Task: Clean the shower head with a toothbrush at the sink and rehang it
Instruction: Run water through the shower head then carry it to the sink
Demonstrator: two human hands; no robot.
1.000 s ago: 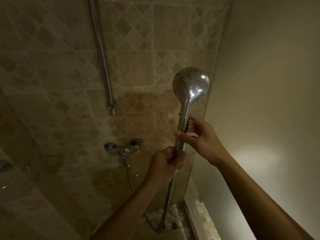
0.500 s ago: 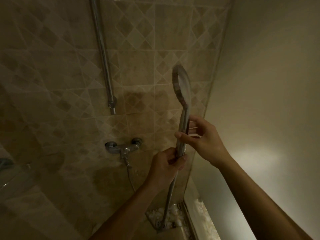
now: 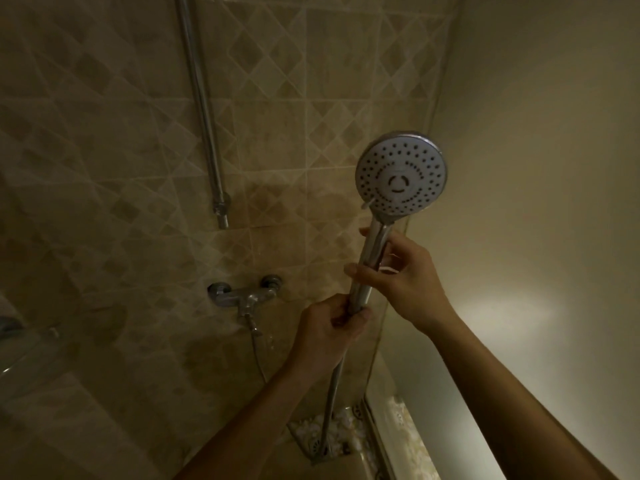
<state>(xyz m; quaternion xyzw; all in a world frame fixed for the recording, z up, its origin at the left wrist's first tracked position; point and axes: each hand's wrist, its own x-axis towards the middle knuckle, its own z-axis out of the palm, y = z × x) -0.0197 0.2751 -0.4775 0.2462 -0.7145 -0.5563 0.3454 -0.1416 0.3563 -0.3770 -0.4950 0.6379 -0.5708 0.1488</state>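
Note:
The chrome shower head (image 3: 401, 174) stands upright in front of the tiled wall, its white nozzle face turned toward me. My right hand (image 3: 405, 285) pinches the middle of its handle with thumb and fingers. My left hand (image 3: 329, 330) is closed around the bottom of the handle where the metal hose (image 3: 329, 410) joins. The hose hangs down from there to the floor. No toothbrush is in view.
A chrome riser rail (image 3: 204, 116) runs down the tiled wall to the left. Below it is the mixer tap (image 3: 246, 296), with water trickling from its outlet. A floor drain (image 3: 318, 445) sits at the bottom. A plain wall lies to the right.
The shower head has turned about its handle: its chrome back faced me, then its edge, and now its nozzle face. Both hands stay at the same places on the handle.

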